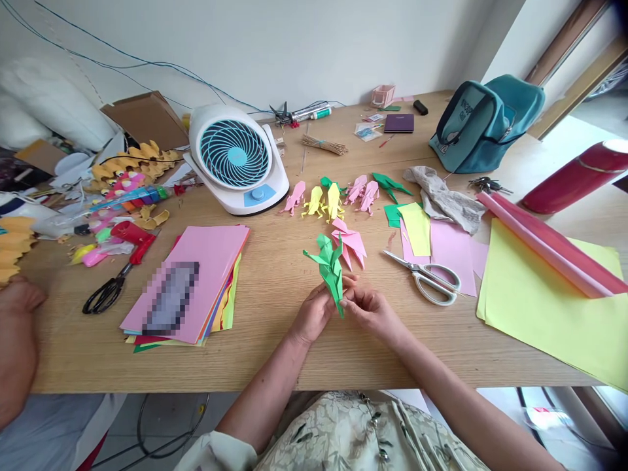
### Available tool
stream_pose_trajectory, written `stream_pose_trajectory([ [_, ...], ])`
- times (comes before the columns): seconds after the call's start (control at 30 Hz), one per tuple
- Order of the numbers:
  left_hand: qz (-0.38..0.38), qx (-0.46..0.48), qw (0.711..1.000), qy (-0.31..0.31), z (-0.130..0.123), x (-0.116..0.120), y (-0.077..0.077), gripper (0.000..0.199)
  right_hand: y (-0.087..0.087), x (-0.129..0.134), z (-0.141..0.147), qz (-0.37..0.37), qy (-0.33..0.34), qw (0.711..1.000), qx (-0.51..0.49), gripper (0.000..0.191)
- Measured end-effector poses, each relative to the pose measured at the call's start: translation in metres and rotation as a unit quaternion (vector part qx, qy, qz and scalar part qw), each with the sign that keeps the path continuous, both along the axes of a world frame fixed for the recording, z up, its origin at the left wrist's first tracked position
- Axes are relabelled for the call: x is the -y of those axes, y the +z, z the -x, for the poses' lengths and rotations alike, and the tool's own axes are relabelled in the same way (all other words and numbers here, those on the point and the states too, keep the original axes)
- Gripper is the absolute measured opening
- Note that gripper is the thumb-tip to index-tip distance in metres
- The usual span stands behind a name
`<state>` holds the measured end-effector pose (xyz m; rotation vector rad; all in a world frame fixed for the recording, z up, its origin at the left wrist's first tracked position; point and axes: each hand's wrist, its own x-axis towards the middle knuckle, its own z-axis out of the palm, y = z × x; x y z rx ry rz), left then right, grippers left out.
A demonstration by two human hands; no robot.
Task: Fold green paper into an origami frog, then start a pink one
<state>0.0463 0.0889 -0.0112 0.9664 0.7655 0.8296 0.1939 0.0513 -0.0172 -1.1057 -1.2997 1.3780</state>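
Both of my hands hold a green origami figure (330,267) above the front of the wooden table. My left hand (314,314) grips it from behind and below, its fingers partly hidden by the folded paper. With thumb and fingers pinched, my right hand (370,313) holds the lower pointed end. Just beyond the figure lies a pink folded paper piece (350,243). Farther back stand several origami animals, among them a yellow one (334,201), a pink one (295,197) and a dark green one (391,186). White-handled scissors (426,278) lie to the right of my hands.
A paper stack (210,255) and a white fan (238,160) are on the left, near black-handled scissors (110,288). Another person's arm (17,340) rests at the left edge. Yellow sheets (544,301), a red flask (574,176) and a teal bag (485,124) occupy the right.
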Motion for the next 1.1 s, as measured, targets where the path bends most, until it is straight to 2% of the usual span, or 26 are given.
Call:
stream_pose_trajectory([
  [0.13,-0.066,-0.018,0.997,0.038,0.007,-0.003,-0.006,0.043,0.000,0.003,-0.006,-0.020,-0.070,0.993,0.096,0.034],
  [0.33,-0.115,-0.081,0.990,0.020,0.010,-0.009,-0.004,0.028,0.005,0.004,-0.008,-0.060,-0.062,0.975,0.203,0.022],
  [0.47,-0.095,-0.085,0.992,-0.022,0.011,-0.019,0.005,0.026,0.003,0.004,-0.009,-0.099,-0.067,0.962,0.245,0.021],
  [0.6,-0.062,-0.112,0.988,-0.087,0.011,-0.030,0.009,0.031,0.000,0.004,-0.010,-0.109,-0.059,0.959,0.257,0.020],
  [0.67,-0.061,-0.129,0.985,-0.094,0.010,-0.034,0.010,0.032,-0.001,0.004,-0.011,-0.113,-0.057,0.957,0.261,0.019],
  [0.93,-0.069,-0.144,0.984,-0.074,0.003,-0.041,0.007,0.035,0.000,0.002,-0.011,-0.117,-0.065,0.950,0.283,0.020],
  [1.1,-0.057,-0.104,0.993,-0.010,-0.004,-0.039,0.005,0.036,0.002,0.001,-0.012,-0.056,-0.054,0.976,0.204,0.031],
])
